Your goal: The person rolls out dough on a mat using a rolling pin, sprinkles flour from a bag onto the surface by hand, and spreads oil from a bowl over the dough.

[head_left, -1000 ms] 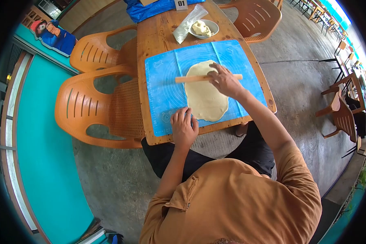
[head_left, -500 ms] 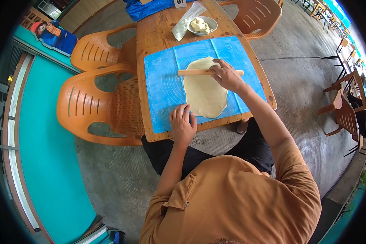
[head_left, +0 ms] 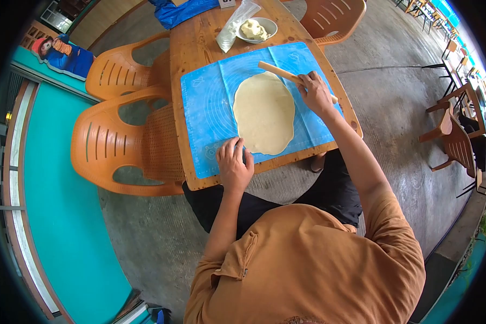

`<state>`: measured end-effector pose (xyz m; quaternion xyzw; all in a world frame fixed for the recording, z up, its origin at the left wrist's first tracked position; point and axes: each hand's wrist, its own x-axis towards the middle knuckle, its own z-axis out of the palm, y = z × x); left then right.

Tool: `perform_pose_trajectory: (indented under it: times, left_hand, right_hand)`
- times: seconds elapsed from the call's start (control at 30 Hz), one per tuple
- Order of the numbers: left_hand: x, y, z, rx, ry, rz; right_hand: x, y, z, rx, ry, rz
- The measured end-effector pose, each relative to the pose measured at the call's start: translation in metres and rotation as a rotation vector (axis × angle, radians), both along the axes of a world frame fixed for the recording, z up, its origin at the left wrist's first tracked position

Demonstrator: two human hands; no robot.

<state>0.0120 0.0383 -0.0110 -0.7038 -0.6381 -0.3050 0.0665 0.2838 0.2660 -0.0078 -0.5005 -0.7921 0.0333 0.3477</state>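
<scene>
A flat, roughly oval sheet of dough (head_left: pixel 264 113) lies on the blue mat (head_left: pixel 205 86), which covers the near part of the wooden table. My right hand (head_left: pixel 315 93) grips a wooden rolling pin (head_left: pixel 279 72) at the right of the dough, the pin slanting down to the right with its far tip near the dough's upper edge. At the mat's front edge, my left hand (head_left: pixel 235 164) rests just left of the dough's lower end, its fingers apart and holding nothing.
Behind the mat stand a bowl (head_left: pixel 274 28) with a lump of dough (head_left: pixel 254 30) and a plastic bag of white powder (head_left: pixel 228 35). Blue plastic (head_left: pixel 181 13) lies at the table's far left. Orange chairs (head_left: pixel 110 143) flank the table.
My right hand has moved the rolling pin right, off the middle of the dough, and turned it from level to slanted. The view has shifted slightly.
</scene>
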Motion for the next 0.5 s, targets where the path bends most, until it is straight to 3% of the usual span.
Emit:
perform_pose_trajectory:
  times: [0.27, 0.37, 0.5]
  left_hand:
    - [0.0, 0.0, -0.001, 0.004, 0.002, -0.001]
    - [-0.003, 0.001, -0.003, -0.012, -0.024, -0.018]
    - [-0.002, 0.0, 0.002, 0.018, -0.125, 0.009]
  right_hand:
    - [0.006, -0.003, 0.007, -0.082, 0.113, -0.208]
    - [0.011, -0.017, 0.016, 0.008, 0.147, -0.097]
    - [-0.001, -0.063, 0.025, -0.036, -0.065, 0.315]
